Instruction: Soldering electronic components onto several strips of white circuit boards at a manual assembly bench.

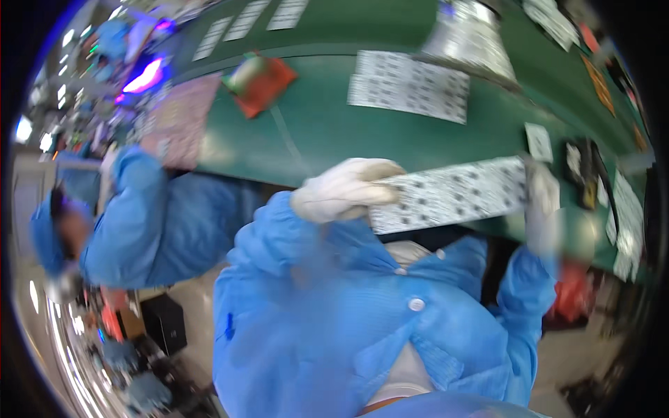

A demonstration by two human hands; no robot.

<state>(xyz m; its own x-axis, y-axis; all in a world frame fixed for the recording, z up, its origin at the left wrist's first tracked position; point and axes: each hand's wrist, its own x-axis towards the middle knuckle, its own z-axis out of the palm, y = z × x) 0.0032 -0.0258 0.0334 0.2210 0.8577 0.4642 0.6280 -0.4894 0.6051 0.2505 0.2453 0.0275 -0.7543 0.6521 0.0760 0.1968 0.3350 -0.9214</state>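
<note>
From here I have the left hand [348, 189] and right hand [542, 202] gripping opposite ends of the panel [453, 194] between them, worktop [313, 118] beyond; seemingly a handling step, next calling for matched grips.

A long, smooth, green worktop [320, 136] bends across the upper part of the wide view, faintly glossy, a dark seam parting its nearer band from a darker green strip [341, 28] beyond. Pale beige-grey floor [202, 303] shows at lower left and lower right. At upper left glows an elongated violet-white light [145, 76], and small white lights [46, 142] dot the blurred depth of the room. Long, bright white streaks of light [66, 345] curve down the lower left, near a black, box-shaped object [164, 324].
</note>
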